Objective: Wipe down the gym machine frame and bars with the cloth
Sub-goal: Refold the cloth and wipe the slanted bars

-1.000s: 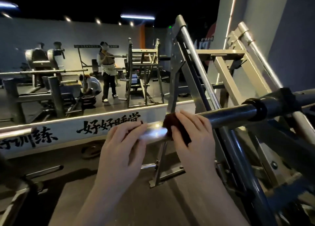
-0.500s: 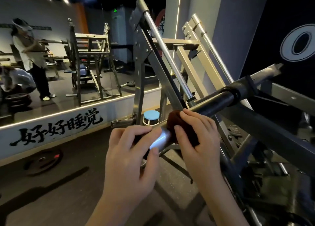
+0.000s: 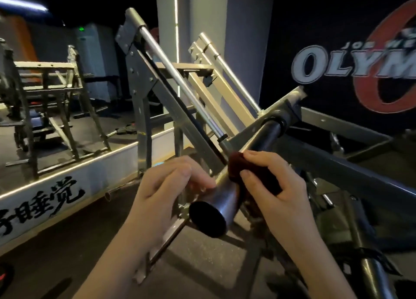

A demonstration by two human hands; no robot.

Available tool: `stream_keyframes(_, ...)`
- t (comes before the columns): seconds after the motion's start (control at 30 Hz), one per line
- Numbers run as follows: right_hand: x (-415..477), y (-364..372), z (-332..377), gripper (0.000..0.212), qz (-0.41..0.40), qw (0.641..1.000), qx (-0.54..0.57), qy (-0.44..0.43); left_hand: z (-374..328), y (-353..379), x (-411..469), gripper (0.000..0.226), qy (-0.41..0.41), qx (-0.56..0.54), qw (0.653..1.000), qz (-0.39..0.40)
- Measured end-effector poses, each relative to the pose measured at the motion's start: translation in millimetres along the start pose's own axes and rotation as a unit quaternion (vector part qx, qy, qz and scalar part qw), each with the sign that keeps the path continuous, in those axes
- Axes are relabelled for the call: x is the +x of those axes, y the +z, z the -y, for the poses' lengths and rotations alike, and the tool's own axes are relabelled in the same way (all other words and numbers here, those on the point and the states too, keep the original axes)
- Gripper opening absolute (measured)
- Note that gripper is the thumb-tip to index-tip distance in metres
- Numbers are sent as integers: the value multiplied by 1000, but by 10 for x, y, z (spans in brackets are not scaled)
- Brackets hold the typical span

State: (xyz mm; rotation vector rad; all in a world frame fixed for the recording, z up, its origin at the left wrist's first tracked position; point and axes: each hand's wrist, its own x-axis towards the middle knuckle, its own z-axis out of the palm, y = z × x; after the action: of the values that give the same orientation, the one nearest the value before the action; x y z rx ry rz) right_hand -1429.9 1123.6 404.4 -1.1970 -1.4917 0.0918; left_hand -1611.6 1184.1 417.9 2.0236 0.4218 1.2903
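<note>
The left hand (image 3: 171, 186) curls its fingers over the bar (image 3: 225, 195) near the open end and holds it. It is best to hold tight there, so the bar does not wobble. Just to the right, the red cloth (image 3: 235, 167) sits wrapped on the bar. The right hand (image 3: 272, 186) has its thumb and fingers bent round the cloth and presses it on the metal. To wipe well, squeeze the cloth all the way round, then slide it up toward the black collar (image 3: 273, 121). Go slow, so no spot is missed. The frame (image 3: 140, 80) behind needs a wipe too.
</note>
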Motion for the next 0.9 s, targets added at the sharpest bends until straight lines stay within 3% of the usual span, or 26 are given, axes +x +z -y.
stream_keyframes(0.07,-2,11,88,38,-21,999,5,26,241,-98,266,35,-74,18,996,48)
stream_keyframes(0.13,-1,18,203,35,-45,997,5,55,478,-120,450,18,8,-33,997,70)
stream_keyframes(0.17,0,18,278,33,-48,996,-4,72,550,-126,526,23,33,-52,995,84)
stream_keyframes(0.3,-3,119,529,25,-137,974,-105,147,917,-108,1006,28,47,-80,971,220)
stream_keyframes(0.37,-5,143,699,27,-186,948,-193,171,1045,-5,1256,33,43,-88,955,280)
stream_keyframes(0.43,13,219,930,26,-229,912,-275,199,1168,125,1423,39,89,-68,937,332)
stream_keyframes(0.57,153,505,1257,15,-264,857,-367,247,1321,332,1625,46,141,-77,917,366)
stream_keyframes(0.7,384,965,1148,27,-170,719,-608,290,1518,440,1675,50,213,-80,910,348)
stream_keyframes(0.77,437,1091,943,32,-193,649,-680,281,1574,472,1687,49,245,-81,904,341)
stream_keyframes(0.83,463,1131,767,43,-250,603,-712,258,1608,493,1703,48,277,-70,900,329)
stream_keyframes(0.9,533,1200,628,40,-269,571,-734,252,1648,511,1716,47,294,-73,896,325)
